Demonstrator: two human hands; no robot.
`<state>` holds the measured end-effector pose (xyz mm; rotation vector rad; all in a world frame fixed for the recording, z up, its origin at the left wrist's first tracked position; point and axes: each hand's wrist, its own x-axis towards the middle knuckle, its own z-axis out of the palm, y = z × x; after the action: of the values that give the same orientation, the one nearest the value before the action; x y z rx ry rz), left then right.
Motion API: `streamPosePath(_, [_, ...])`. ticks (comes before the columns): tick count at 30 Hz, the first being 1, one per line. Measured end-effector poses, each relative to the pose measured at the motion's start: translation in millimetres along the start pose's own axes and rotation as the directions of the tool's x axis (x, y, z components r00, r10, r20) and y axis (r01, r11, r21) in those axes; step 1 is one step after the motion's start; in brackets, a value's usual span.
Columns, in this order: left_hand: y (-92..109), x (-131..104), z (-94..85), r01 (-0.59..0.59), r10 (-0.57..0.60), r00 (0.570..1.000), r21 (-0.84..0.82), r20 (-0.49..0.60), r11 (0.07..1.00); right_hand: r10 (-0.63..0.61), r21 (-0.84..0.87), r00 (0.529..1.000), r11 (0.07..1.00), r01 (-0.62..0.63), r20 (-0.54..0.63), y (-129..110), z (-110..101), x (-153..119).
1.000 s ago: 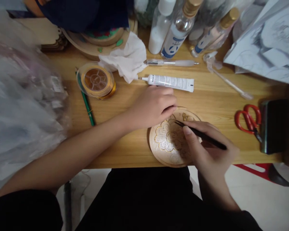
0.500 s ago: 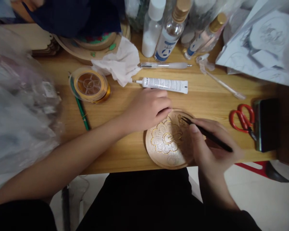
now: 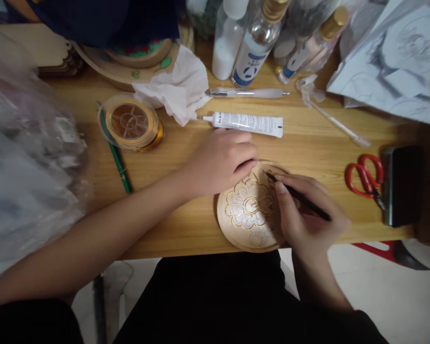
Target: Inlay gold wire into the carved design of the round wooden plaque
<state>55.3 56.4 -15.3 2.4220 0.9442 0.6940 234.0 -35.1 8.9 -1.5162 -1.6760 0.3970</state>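
Observation:
A round wooden disc (image 3: 236,233) with a flower outlined in gold wire lies at the table's front edge. My left hand (image 3: 224,162) rests on the table with its fingers curled at the disc's upper left rim; whether they hold anything is hidden. Black tweezers (image 3: 308,204) are pinched in my right hand (image 3: 301,210), their tips on the upper part of the disc beside a small gold curl. Just above my left hand lies a white tube (image 3: 247,123) with a thin nozzle.
On the wooden table (image 3: 179,234) are a gold wire spool (image 3: 132,123), green pen (image 3: 120,167), tissue (image 3: 184,86), clear pen (image 3: 249,93), bottles (image 3: 252,52), red scissors (image 3: 365,177) and a dark phone (image 3: 403,186). Plastic bags (image 3: 32,157) fill the left side.
My right hand and the tweezers have moved slightly left, and the tips now look closer together. My left hand stays at the rim. The whole view has shifted a little.

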Motion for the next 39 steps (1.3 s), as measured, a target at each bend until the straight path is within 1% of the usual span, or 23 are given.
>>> streamPosePath(3, [0, 0, -0.1, 0.001, -0.001, 1.000, 0.005, -0.005, 1.000, -0.012, -0.009, 1.000, 1.000, 0.012, 0.003, 0, -1, 1])
streamPosePath(7, [0, 0, -0.4, 0.012, -0.012, 1.000, 0.000, 0.016, 1.000, -0.030, 0.009, 0.999, 0.999, 0.031, -0.011, -3, -2, -2])
streamPosePath(12, [0, 1, -0.5, 0.027, -0.027, 0.999, -0.002, 0.021, 1.000, -0.029, 0.026, 0.999, 0.999, 0.027, 0.044, -12, -1, -7])
streamPosePath(15, [1, 0, -0.4, 0.033, -0.032, 0.999, -0.008, 0.020, 0.999, -0.025, 0.011, 0.998, 1.000, 0.024, 0.054, -15, 2, -8])
streamPosePath(29, [1, 1, -0.4, 0.065, -0.065, 0.997, -0.007, 0.048, 0.998, -0.038, -0.008, 0.997, 0.999, 0.039, 0.074, -13, 5, -8])
streamPosePath(34, [2, 1, -1.5, 0.062, -0.062, 0.996, 0.001, 0.059, 0.998, -0.039, -0.048, 0.996, 0.998, 0.043, 0.081, -12, 5, -8])
streamPosePath(39, [2, 1, -1.7, 0.057, -0.056, 0.996, -0.006, 0.062, 0.998, -0.063, -0.027, 0.995, 0.998, 0.065, 0.074, -12, 6, -9])
